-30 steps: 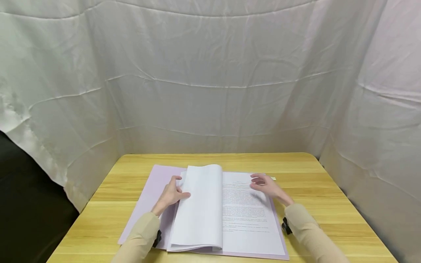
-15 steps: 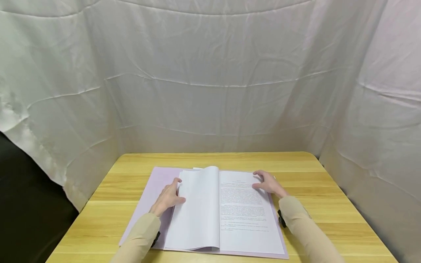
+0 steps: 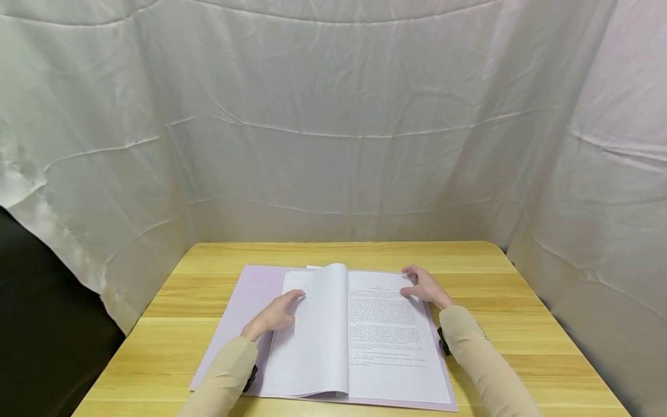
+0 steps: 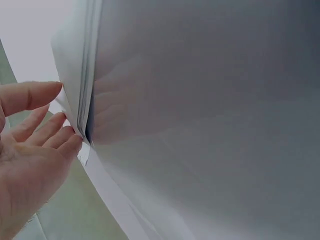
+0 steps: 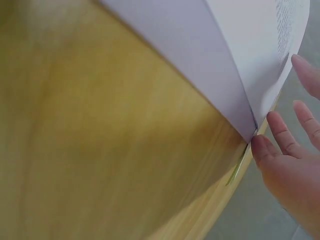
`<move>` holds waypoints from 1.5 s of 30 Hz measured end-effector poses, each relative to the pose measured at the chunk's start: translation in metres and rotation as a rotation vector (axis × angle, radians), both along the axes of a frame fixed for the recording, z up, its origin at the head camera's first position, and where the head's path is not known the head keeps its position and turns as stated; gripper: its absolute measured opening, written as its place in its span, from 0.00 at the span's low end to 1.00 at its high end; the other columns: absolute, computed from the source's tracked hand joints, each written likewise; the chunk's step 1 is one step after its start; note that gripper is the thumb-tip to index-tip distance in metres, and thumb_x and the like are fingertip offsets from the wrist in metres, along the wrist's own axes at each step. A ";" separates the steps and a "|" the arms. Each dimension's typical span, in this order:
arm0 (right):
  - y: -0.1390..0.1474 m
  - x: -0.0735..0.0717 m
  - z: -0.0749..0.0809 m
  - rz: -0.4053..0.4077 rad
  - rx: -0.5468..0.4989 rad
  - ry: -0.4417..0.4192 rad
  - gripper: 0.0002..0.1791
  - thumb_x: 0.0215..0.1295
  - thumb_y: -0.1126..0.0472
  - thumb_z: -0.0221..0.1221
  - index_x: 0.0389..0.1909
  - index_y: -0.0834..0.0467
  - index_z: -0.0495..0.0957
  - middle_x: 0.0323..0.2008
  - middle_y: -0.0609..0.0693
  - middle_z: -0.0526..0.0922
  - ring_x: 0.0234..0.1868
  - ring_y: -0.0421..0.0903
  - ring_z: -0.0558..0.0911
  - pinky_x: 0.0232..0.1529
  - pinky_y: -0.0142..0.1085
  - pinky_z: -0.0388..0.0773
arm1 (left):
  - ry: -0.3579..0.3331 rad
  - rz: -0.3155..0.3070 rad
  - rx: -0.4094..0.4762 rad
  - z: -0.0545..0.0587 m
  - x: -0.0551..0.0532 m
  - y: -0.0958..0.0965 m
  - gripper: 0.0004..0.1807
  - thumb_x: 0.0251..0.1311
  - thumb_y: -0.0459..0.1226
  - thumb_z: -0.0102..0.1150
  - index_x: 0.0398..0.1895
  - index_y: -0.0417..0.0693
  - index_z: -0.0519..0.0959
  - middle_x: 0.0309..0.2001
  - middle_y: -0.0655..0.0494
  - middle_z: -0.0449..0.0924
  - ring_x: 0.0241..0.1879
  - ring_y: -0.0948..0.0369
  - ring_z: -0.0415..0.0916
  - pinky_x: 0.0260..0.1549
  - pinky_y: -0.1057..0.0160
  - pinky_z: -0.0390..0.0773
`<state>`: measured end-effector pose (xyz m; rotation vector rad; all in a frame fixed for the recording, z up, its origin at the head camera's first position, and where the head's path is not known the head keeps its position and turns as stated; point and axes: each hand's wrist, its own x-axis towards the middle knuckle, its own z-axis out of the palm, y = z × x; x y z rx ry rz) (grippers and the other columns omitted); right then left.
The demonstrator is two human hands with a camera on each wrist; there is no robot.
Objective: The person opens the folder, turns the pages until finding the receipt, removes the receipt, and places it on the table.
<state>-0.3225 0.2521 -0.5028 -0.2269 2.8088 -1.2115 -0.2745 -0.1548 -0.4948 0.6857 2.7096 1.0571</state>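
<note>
A lilac folder (image 3: pixel 263 284) lies open on the table. Bound printed pages fill it: the right-hand page (image 3: pixel 385 324) carries text, while the turned-over pages (image 3: pixel 318 336) form a blank, slightly bulging leaf on the left. My left hand (image 3: pixel 273 315) lies over the left edge of those turned pages, fingers extended; in the left wrist view its thumb and fingers stand apart beside the page edges. My right hand (image 3: pixel 424 286) is at the upper right corner of the printed page, thumb and fingers spread. In the right wrist view, its fingertips touch the folder's corner.
The wooden table (image 3: pixel 521 330) reaches out on both sides of the folder. A pale curtain (image 3: pixel 339 145) hangs behind and at the sides, and something black (image 3: pixel 47 307) stands at the left. A small tab (image 5: pixel 236 172) sticks out by the folder's corner.
The turned pages have settled flatter on the left. My left hand has moved from their edge onto them, to the right. My right hand has moved slightly up at the page's upper right corner.
</note>
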 end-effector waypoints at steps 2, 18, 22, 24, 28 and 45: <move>0.001 -0.002 -0.001 -0.008 0.011 -0.012 0.34 0.56 0.65 0.69 0.63 0.70 0.70 0.63 0.74 0.72 0.66 0.73 0.69 0.70 0.66 0.63 | -0.032 -0.006 -0.006 0.000 0.000 0.000 0.35 0.48 0.19 0.51 0.66 0.27 0.66 0.69 0.28 0.66 0.73 0.34 0.59 0.73 0.37 0.59; 0.003 -0.015 0.001 0.021 0.156 0.032 0.36 0.54 0.62 0.72 0.63 0.71 0.71 0.59 0.74 0.75 0.61 0.70 0.72 0.65 0.64 0.68 | -0.206 -0.050 -0.035 -0.004 0.000 -0.003 0.55 0.54 0.52 0.73 0.76 0.34 0.55 0.78 0.31 0.49 0.77 0.35 0.49 0.75 0.34 0.54; 0.002 -0.020 0.001 0.001 0.195 0.054 0.33 0.53 0.60 0.72 0.59 0.69 0.76 0.56 0.72 0.78 0.59 0.68 0.72 0.64 0.63 0.66 | -0.195 -0.055 -0.046 -0.002 0.001 -0.002 0.55 0.53 0.51 0.74 0.76 0.33 0.54 0.78 0.29 0.48 0.77 0.34 0.49 0.75 0.34 0.54; 0.001 -0.021 0.001 -0.011 0.195 0.061 0.31 0.53 0.60 0.73 0.56 0.69 0.78 0.55 0.72 0.79 0.59 0.68 0.71 0.63 0.62 0.65 | -0.189 -0.055 -0.048 -0.001 0.002 -0.002 0.55 0.54 0.50 0.73 0.75 0.32 0.54 0.77 0.29 0.49 0.77 0.34 0.49 0.75 0.34 0.55; 0.000 -0.022 0.001 -0.045 0.189 0.081 0.27 0.51 0.60 0.73 0.51 0.69 0.80 0.54 0.71 0.78 0.59 0.68 0.66 0.60 0.60 0.62 | -0.191 -0.051 -0.045 0.000 0.002 -0.002 0.54 0.54 0.50 0.73 0.75 0.32 0.55 0.77 0.29 0.49 0.77 0.34 0.50 0.75 0.35 0.55; 0.003 -0.013 0.005 -0.183 0.056 0.056 0.16 0.66 0.55 0.64 0.32 0.68 0.82 0.28 0.57 0.83 0.28 0.45 0.73 0.30 0.33 0.68 | -0.187 -0.053 -0.059 -0.002 0.001 -0.004 0.55 0.53 0.51 0.74 0.75 0.32 0.54 0.77 0.30 0.50 0.77 0.35 0.50 0.75 0.35 0.55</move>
